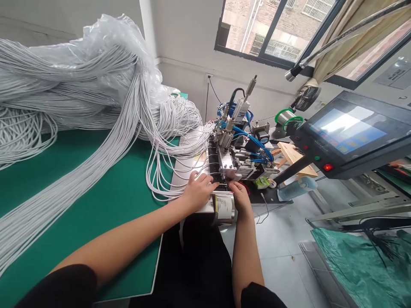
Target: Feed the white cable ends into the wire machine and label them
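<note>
My left hand (199,191) is at the front of a wire-processing machine (227,160), its thumb and fingers closed on a thin white cable (222,184). My right hand (240,196) is to its right, fingertips pinched together at the other end of that short stretch of cable, just under the machine's metal head (228,166). The exact cable tip is hidden by the fingers. More white cables (189,149) run from the left across the metal plate beside the machine, and some pass beneath my left hand.
A large bundle of white cables (105,158) in clear plastic (112,34) lies over the green tabletop (125,239). To the right stand a control screen (349,128), a solder wire spool (287,117), a small fan (307,98) and a bluish plastic bottle (297,188).
</note>
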Motion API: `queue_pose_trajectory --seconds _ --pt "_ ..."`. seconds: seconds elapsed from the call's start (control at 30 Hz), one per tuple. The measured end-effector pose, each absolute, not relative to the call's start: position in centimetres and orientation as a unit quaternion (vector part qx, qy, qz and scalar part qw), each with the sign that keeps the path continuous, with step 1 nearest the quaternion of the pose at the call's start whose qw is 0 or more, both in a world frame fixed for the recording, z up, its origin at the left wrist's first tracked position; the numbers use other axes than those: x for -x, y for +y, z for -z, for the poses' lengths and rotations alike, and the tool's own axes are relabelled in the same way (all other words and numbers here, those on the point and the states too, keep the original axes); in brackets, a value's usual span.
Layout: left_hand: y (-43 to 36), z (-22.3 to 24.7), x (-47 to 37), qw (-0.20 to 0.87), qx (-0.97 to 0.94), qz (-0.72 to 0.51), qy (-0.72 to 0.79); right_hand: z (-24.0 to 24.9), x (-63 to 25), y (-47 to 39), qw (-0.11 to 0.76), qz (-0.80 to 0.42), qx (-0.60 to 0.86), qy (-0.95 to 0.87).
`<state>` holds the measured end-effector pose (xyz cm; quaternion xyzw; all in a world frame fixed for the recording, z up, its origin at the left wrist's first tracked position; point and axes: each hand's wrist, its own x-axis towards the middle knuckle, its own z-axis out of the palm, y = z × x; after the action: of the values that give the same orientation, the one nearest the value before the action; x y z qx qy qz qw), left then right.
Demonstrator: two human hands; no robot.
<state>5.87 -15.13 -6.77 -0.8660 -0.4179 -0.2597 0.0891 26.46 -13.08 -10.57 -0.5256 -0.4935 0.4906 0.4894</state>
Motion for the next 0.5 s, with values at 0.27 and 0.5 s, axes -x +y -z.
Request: queue_pose_trajectory --seconds 0.27,0.5 --pt "-15.6 6.6 -5.5 0.104 0.865 0.288 -0.398 9.1 -28.1 -16.3 0.505 -0.373 0.579 -0.521" --pt "-15.6 6.5 -5.3 0.105 0.87 0.294 -0.381 5.3 -28.2 -19.4 0.447 -0.355 0.534 -0.624"
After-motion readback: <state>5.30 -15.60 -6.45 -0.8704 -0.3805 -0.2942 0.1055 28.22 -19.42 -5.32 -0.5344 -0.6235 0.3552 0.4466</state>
